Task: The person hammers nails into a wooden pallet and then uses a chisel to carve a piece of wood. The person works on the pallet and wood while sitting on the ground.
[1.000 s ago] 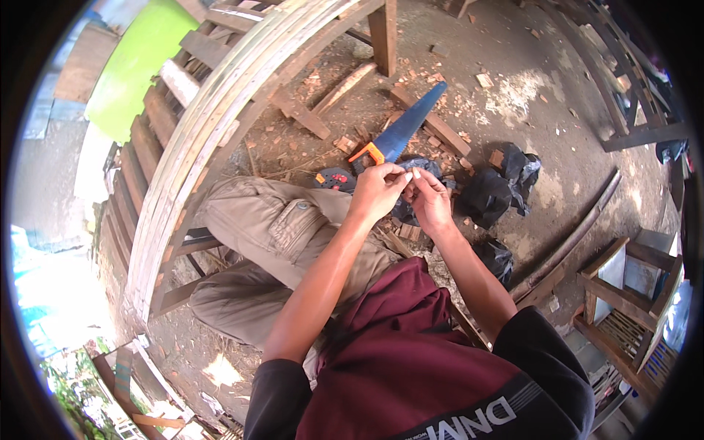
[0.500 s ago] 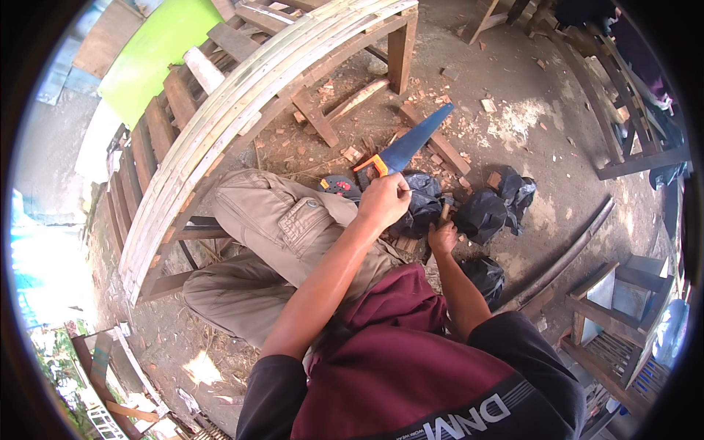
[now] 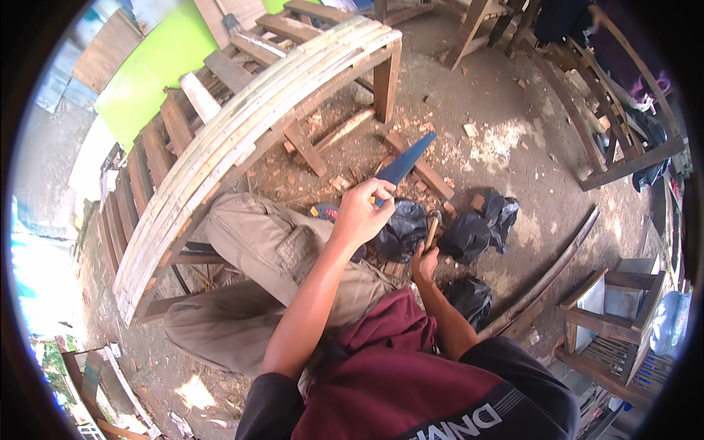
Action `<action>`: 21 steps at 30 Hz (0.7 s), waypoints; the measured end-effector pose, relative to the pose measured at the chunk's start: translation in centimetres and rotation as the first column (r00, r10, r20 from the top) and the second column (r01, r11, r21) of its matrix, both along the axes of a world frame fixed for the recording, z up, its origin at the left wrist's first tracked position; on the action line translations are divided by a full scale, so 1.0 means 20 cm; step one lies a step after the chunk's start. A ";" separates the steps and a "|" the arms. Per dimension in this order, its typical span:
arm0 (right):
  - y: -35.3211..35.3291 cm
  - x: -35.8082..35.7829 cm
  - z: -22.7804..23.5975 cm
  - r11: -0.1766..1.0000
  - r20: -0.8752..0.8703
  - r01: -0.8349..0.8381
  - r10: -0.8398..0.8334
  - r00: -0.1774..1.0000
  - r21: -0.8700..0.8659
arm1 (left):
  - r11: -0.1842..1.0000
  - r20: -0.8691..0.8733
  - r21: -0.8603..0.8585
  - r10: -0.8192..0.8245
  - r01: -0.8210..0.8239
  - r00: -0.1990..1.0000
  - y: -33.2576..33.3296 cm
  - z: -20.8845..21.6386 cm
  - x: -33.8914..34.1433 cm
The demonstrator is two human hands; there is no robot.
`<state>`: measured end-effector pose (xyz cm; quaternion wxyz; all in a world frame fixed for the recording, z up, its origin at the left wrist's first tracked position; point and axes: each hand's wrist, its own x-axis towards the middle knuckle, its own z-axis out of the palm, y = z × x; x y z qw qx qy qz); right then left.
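Observation:
My left hand (image 3: 364,213) is closed, thumb and fingers pinched together; anything small between them is hidden. Just beyond it lies a handsaw (image 3: 408,159) with a blue blade, its orange handle mostly covered by my hand. It looks to rest beyond the hand rather than in it. My right hand (image 3: 424,262) is wrapped around the light wooden handle of a hammer (image 3: 432,231), its small head pointing away from me. Black plastic bags (image 3: 469,233) lie around and beyond both hands.
A slatted wooden bench (image 3: 242,132) with a pale curved edge stands at left. Wood offcuts and a brown plank (image 3: 422,167) litter the dirt floor. A long dark pole (image 3: 546,275) lies at right, near a wooden frame stool (image 3: 612,308). My trousered knee (image 3: 249,227) is beside the bench.
My left hand now covers most of the saw's orange handle, which showed before. The hammer in my right hand has come more into sight. The whole view has shifted slightly.

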<state>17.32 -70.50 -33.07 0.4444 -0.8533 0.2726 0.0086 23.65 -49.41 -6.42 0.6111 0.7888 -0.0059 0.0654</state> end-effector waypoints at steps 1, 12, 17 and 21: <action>0.01 0.01 0.04 1.000 0.082 -0.011 0.012 0.997 -0.008 | 0.996 -0.027 -0.085 -0.036 0.033 0.999 0.02 0.06 0.01; 0.60 0.44 1.35 0.652 0.567 -0.507 0.141 0.812 0.564 | 0.932 0.261 -0.340 0.218 -0.121 0.940 0.59 0.75 -0.03; 0.95 0.43 1.97 0.275 0.621 -0.674 0.260 0.739 0.686 | 0.893 0.332 -0.243 0.443 -0.378 0.833 1.03 0.92 -0.21; 1.22 0.45 2.23 0.122 0.633 -0.756 0.471 0.614 0.643 | 0.741 0.289 -0.215 0.670 -0.636 0.684 1.47 0.92 -0.38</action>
